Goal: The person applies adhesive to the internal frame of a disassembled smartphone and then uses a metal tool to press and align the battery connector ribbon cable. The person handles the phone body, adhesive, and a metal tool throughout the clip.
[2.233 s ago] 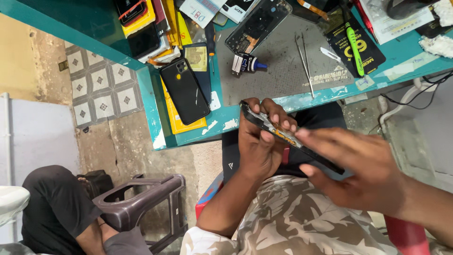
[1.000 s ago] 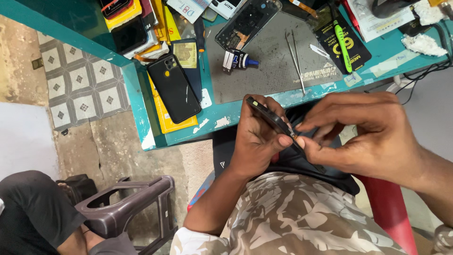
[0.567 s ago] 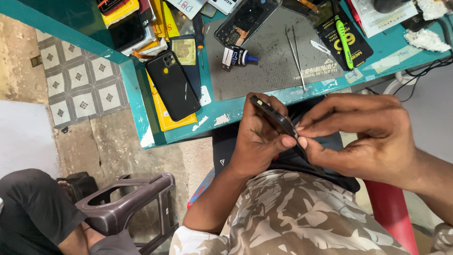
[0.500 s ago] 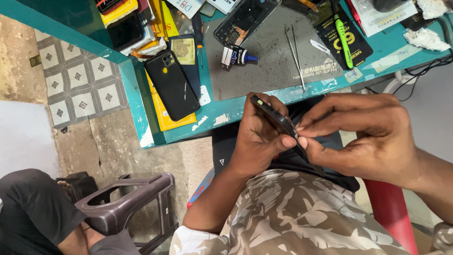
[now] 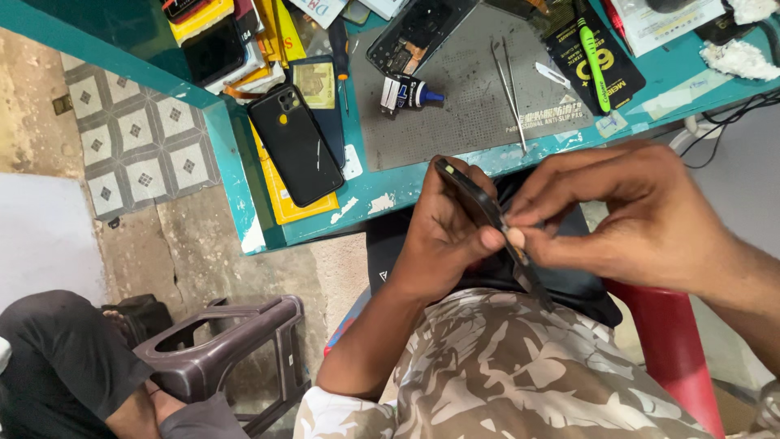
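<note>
Head view, looking down over the lap. The left hand (image 5: 443,236) is closed around a thin dark phone panel (image 5: 475,203), held edge-on and tilted, its upper end rising above the knuckles and its lower end running down toward the lap. The right hand (image 5: 642,219) is closed in a pinch, thumb and forefinger meeting at the panel's edge, just beside the left thumb; whether a small tool sits in the pinch cannot be told. Both hands touch the panel, which is held clear of the table (image 5: 382,195), just below its near edge.

Beyond the hands, on the table, lies a grey work mat (image 5: 463,106) carrying a pair of tweezers (image 5: 512,89), a small glue bottle (image 5: 410,92) with a blue tip, and an opened phone body (image 5: 414,32) at its far side. Beyond and to the left of the left hand, a black phone (image 5: 294,142) lies back-up over a yellow card (image 5: 280,195). Beyond the right hand, a green-handled tool (image 5: 593,53) rests on a dark packet (image 5: 597,57).

Below the hands, a camouflage-patterned garment (image 5: 520,374) covers the lap. Well to the left of the left hand, a dark plastic stool (image 5: 219,358) stands on the floor, with another person's dark-clothed knee (image 5: 57,358) beside it.
</note>
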